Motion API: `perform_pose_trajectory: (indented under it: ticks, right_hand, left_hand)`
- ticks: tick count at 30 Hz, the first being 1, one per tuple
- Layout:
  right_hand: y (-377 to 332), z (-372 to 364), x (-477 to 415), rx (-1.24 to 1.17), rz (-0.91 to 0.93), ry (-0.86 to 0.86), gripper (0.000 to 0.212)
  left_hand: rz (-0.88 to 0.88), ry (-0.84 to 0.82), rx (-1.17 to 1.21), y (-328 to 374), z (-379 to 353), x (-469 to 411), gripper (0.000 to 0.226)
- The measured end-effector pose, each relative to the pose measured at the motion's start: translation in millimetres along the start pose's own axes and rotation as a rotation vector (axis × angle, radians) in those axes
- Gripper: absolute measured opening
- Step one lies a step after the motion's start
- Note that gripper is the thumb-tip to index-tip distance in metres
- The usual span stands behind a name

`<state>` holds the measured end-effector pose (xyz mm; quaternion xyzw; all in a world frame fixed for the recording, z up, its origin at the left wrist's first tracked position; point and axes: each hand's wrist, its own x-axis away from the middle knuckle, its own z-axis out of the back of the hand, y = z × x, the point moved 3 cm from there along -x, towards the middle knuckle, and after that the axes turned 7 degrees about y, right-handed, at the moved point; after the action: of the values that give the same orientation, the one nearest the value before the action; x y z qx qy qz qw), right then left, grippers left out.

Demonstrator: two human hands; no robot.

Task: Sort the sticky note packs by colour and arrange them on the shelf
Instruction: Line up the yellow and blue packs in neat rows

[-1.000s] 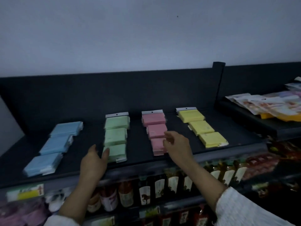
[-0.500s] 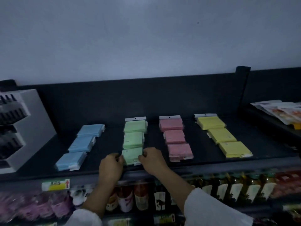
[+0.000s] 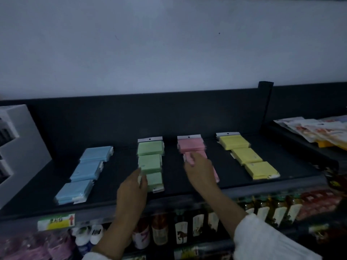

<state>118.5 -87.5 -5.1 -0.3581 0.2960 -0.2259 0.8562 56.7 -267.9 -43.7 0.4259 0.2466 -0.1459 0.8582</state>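
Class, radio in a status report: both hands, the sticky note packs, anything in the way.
Left hand open at front green sticky note pack. Right hand open over pink sticky note packs. Four colour columns sorted on black shelf. Nothing blocking.

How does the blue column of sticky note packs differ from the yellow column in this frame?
The blue column lies at the left end of the shelf; the yellow column lies at the right end. The blue column slants toward the front left, the yellow toward the front right. White header tabs show at the far end of the yellow column; none shows there on the blue. Both hold three stacks, untouched by either hand.
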Motion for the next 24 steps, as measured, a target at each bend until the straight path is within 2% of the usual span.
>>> perform_pose_trajectory:
  ticks: [2,4,9,14,21,24]
  right_hand:
    - [18.6,18.5,-10.7,0.073,-0.069,0.064,0.034]
    - [37.6,25.0,-17.1,0.136,-0.140,0.027,0.042]
    - [64.7,19.4,-15.2,0.187,-0.262,-0.135,0.062]
    - [70.0,18.5,-13.5,0.223,-0.294,-0.187,0.057]
    - [75.9,20.2,-16.9,0.175,-0.316,-0.196,0.033]
    - [76.0,22.3,-16.6,0.174,-0.330,-0.210,0.039]
  left_hand:
    - [-0.094,-0.043,0.086,21.3,-9.9,3.8,0.035]
    - [-0.128,-0.159,0.121,42.1,-29.3,8.6,0.039]
    - [0.037,-0.625,0.075,73.9,-73.2,23.7,0.053]
    - [0.069,-0.662,-0.082,72.9,-83.8,20.7,0.049]
    - [-0.038,-0.621,-0.087,71.0,-85.8,24.5,0.018]
    - [-0.099,-0.601,-0.094,69.9,-85.9,27.5,0.020]
